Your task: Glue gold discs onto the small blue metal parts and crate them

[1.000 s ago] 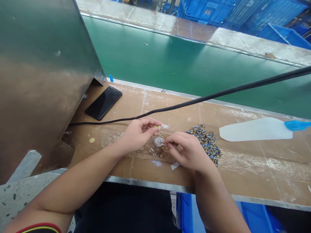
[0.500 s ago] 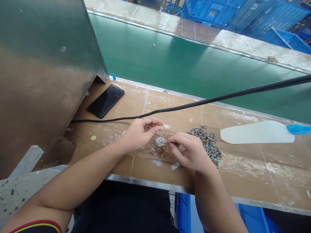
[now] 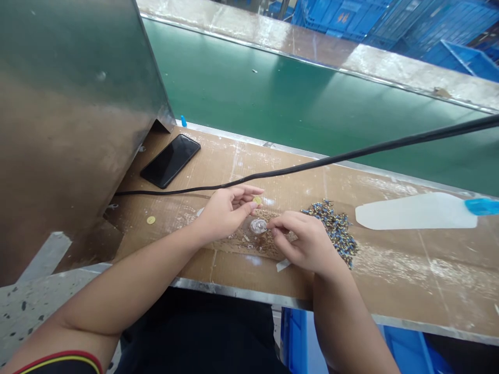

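Between its thumb and fingers my left hand (image 3: pixel 230 213) pinches a small round yellow disc (image 3: pixel 257 200), held up over the bench. My right hand (image 3: pixel 302 239) is closed at the fingertips beside a clear round plastic piece (image 3: pixel 258 226). Whatever small thing may be in those fingertips is too small to make out. The clear piece rests on the littered cardboard, just below and right of my left fingertips. Right of my right hand lies a heap of small blue and brass-coloured parts (image 3: pixel 335 228), partly hidden by that hand. A second yellow disc (image 3: pixel 150 220) lies flat at the left.
A black phone (image 3: pixel 170 161) lies at the back left, near a big metal housing (image 3: pixel 78 130). A black cable (image 3: pixel 280 170) crosses above the cardboard-covered bench (image 3: pixel 393 291). Behind runs a green belt (image 3: pixel 296 98). A white blade-shaped piece (image 3: pixel 413 212) with a blue end lies right.
The yellow disc in my left hand has turned, so more of its round face shows. My right hand stays beside the clear piece. The whole view has shifted slightly.
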{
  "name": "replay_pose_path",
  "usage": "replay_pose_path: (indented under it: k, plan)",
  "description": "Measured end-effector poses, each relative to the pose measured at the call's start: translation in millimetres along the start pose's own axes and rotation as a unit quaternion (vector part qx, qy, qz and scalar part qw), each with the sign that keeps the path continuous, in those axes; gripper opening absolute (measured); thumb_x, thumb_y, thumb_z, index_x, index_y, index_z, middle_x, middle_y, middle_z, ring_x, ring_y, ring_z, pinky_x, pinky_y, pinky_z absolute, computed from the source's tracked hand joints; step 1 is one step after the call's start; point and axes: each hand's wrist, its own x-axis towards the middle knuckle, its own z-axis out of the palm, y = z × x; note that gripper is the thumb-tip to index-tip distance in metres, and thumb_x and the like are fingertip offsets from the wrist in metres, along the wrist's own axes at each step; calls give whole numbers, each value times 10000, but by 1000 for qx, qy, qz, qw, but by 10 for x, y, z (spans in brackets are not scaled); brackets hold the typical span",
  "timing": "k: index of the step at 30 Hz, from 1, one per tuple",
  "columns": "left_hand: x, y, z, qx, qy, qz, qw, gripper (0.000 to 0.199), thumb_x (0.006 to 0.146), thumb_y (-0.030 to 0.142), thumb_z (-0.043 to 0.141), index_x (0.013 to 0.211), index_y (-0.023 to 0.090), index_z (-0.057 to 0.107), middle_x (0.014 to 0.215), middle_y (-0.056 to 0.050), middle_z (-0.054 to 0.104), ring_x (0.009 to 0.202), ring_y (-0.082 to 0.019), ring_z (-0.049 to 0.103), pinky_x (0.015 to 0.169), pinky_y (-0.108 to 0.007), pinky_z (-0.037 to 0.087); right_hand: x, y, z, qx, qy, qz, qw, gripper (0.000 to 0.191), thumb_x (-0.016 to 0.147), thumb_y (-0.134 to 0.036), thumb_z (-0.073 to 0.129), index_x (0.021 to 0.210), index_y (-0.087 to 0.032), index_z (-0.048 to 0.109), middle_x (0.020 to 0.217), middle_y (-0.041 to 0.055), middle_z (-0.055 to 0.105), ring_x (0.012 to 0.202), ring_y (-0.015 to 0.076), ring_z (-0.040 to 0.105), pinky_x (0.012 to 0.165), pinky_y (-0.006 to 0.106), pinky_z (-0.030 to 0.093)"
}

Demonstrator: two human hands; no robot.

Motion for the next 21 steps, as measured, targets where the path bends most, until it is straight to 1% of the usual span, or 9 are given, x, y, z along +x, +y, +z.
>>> replay_pose_path:
  k: [2, 6, 10, 13, 16, 21]
  plan:
    - [2, 7, 2, -7, -1, -15, 1000, 257, 943, 134, 673, 1192, 111, 733, 1069, -119, 801, 856, -164, 787, 815, -260, 668, 3, -14, -3, 5, 15, -1, 1000, 140, 995, -143, 553, 958, -215, 666, 788, -5, 702, 666, 141, 640, 640, 268, 501]
    - [9, 37, 6, -30, -1, -57, 998, 218, 972, 154, 673, 1164, 78, 742, 993, -134, 810, 801, -152, 783, 784, -232, 661, 10, -44, 2, 12, 89, 3, 996, 141, 987, -128, 578, 989, -221, 684, 836, -1, 727, 705, 140, 674, 661, 263, 526]
    - [20, 62, 25, -57, 0, -84, 995, 172, 982, 148, 666, 1112, 89, 763, 966, -121, 811, 782, -132, 779, 766, -198, 648, 4, -57, 40, 19, 148, 12, 989, 155, 980, -118, 590, 995, -234, 692, 822, -14, 728, 682, 138, 676, 643, 272, 529]
    - [24, 63, 48, -88, 6, -95, 991, 131, 970, 139, 679, 1049, 94, 773, 896, -99, 801, 763, -125, 768, 751, -195, 645, -10, -59, 95, 46, 188, 33, 981, 160, 986, -116, 615, 1025, -242, 706, 856, -11, 753, 731, 150, 713, 677, 287, 556]
    - [21, 61, 63, -99, 16, -102, 990, 131, 946, 141, 708, 1050, 105, 780, 821, -68, 775, 724, -111, 741, 724, -187, 630, -11, -66, 157, 65, 210, 38, 975, 179, 988, -114, 650, 1070, -254, 725, 938, 1, 788, 837, 171, 759, 751, 304, 601]
    - [14, 65, 60, -59, 10, -104, 993, 175, 918, 161, 735, 1078, 131, 798, 858, -70, 781, 723, -112, 722, 704, -193, 605, 7, -89, 225, 71, 222, 35, 972, 226, 1002, -111, 653, 1132, -276, 738, 1025, 14, 810, 923, 192, 785, 814, 337, 649]
